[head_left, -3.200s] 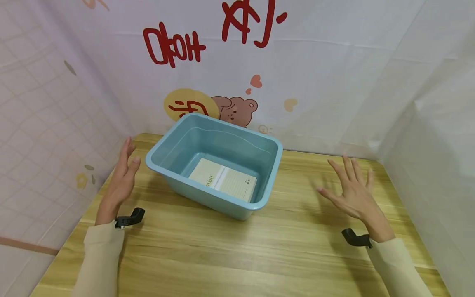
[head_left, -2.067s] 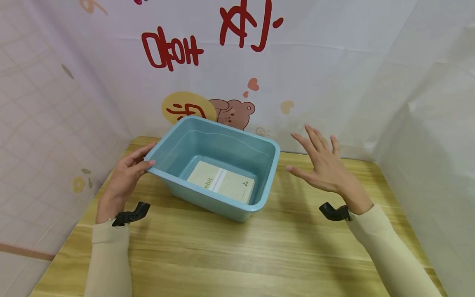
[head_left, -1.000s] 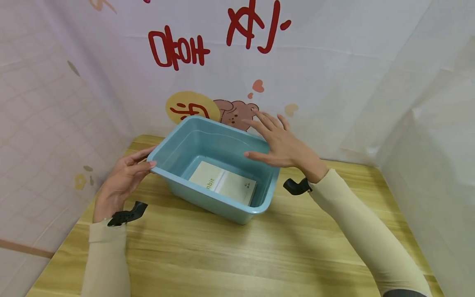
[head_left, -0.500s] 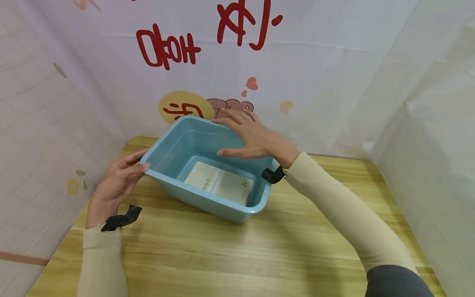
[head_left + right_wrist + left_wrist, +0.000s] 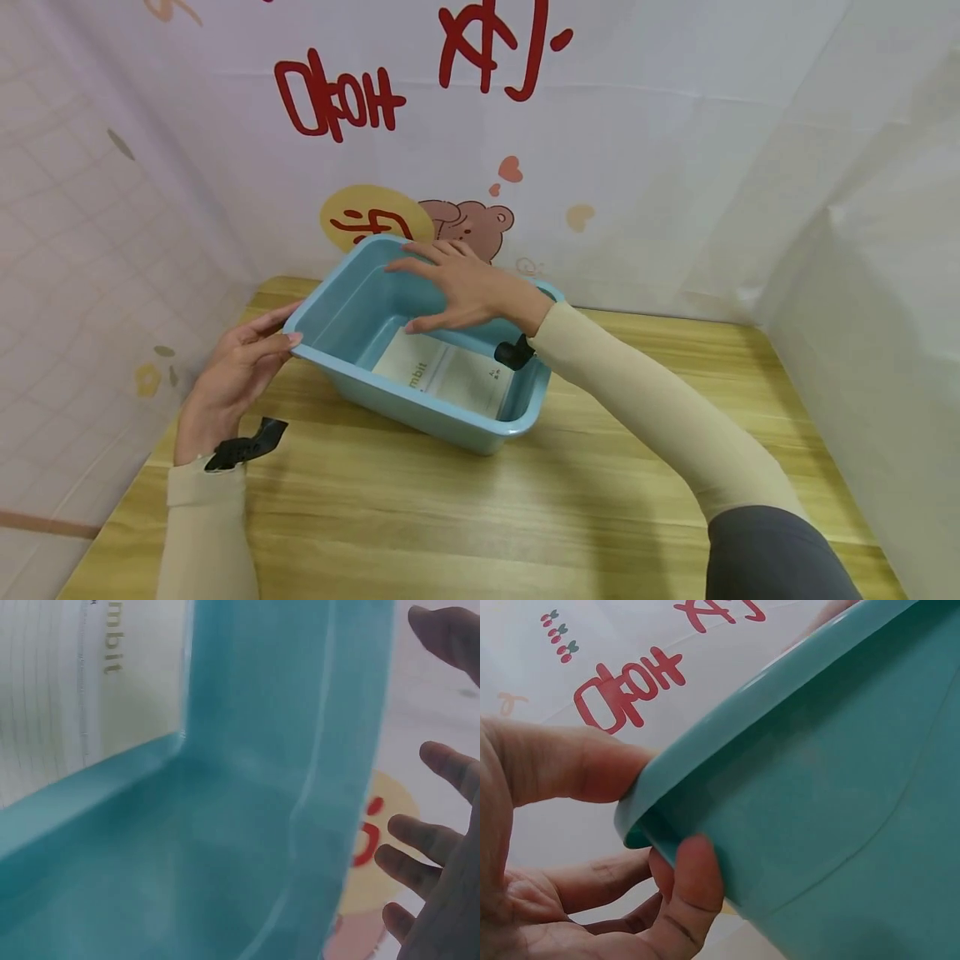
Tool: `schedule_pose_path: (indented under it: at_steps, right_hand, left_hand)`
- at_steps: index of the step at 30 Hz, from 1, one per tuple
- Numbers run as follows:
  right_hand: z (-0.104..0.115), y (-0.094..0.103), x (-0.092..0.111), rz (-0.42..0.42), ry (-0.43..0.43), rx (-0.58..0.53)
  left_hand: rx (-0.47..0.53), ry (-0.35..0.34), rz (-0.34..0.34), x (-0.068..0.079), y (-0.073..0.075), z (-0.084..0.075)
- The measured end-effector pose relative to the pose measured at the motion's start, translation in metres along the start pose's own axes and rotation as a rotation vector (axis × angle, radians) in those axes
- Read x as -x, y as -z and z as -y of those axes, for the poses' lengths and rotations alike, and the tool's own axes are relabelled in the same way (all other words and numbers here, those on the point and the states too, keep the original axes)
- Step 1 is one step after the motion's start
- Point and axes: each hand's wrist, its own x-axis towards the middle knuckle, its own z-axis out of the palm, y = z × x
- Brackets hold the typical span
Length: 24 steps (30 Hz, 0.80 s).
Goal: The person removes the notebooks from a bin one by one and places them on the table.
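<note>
A light blue plastic basin (image 5: 405,410) stands at an angle on the wooden table. On its bottom lies a pale cream notepad (image 5: 465,383) with "mbit" printed on it and a white band across. My left hand (image 5: 236,367) grips the basin's left corner; in the left wrist view the thumb (image 5: 577,761) lies on the rim and a curled finger (image 5: 697,881) is below it. Over the basin's opening hovers my right hand (image 5: 465,287), fingers spread and holding nothing, hiding part of the far rim. The right wrist view shows the notepad (image 5: 142,667) in the basin beyond those fingertips.
White curtain walls (image 5: 675,167) with red characters and a cartoon bear (image 5: 483,229) enclose the table (image 5: 375,525) at the back and sides. Black camera mounts (image 5: 247,446) sit on both wrists. Bare wood shows in front of the basin and to its right.
My left hand has come in from beside the basin and taken hold of its rim. My right hand has swung left from the table's right side to over the basin. The notepad stays put.
</note>
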Motion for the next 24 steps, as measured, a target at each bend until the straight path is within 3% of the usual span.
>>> schedule_pose_path:
  at_steps: [8,12,24]
  right_hand:
    - [0.002,-0.027,-0.026,0.102,0.095,0.065]
    - [0.005,-0.036,-0.037,0.146,0.103,0.105]
    - [0.009,-0.075,-0.054,0.267,0.177,0.155]
  left_hand:
    - [0.003,0.007,0.001,-0.002,0.002,0.001]
    - [-0.015,0.006,-0.003,-0.004,0.002,0.001]
    - [0.016,0.027,-0.006,-0.004,0.005,0.002]
